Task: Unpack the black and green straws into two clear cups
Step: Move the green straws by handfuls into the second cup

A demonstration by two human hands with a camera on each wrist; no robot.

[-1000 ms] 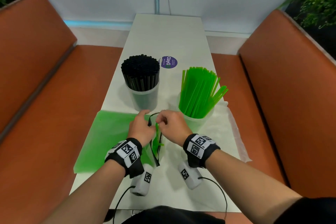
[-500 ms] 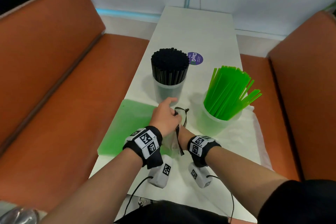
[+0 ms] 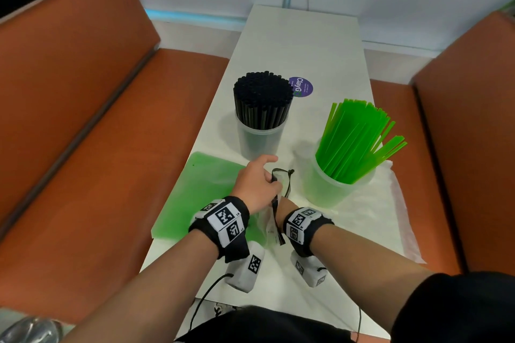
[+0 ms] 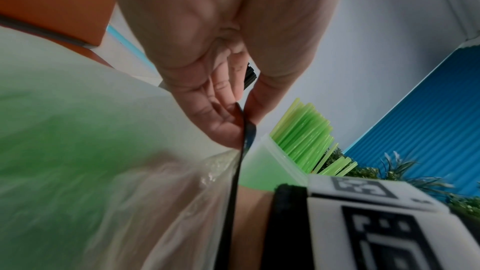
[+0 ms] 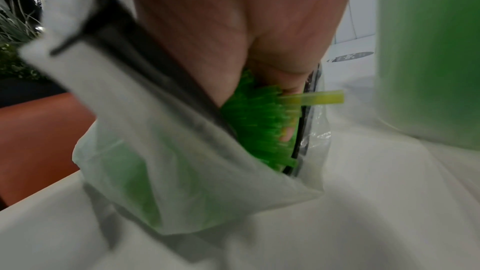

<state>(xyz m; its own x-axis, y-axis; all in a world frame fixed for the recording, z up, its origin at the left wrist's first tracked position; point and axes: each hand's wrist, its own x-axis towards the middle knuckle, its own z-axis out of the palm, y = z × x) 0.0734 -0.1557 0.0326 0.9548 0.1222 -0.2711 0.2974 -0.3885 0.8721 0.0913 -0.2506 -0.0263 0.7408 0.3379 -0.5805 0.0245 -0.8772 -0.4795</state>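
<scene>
Black straws (image 3: 263,95) fill the left clear cup (image 3: 260,142). Green straws (image 3: 354,136) lean in the right clear cup (image 3: 328,192). A clear bag of green straws (image 3: 200,192) lies flat at the table's front left. My left hand (image 3: 257,181) pinches the bag's black zip edge (image 4: 242,142) and holds the mouth up. In the head view my right hand is hidden past the wrist. The right wrist view shows my right hand (image 5: 291,81) inside the bag, its fingers round the ends of the bagged green straws (image 5: 259,122).
An empty clear bag (image 3: 390,217) lies under and beside the green cup. A purple round sticker (image 3: 301,87) sits behind the black cup. Orange benches (image 3: 83,147) (image 3: 459,147) flank the narrow white table (image 3: 306,44).
Both hands were at the bag's mouth a second ago. My right hand has since slid into the bag under my left hand, which keeps hold of the black edge.
</scene>
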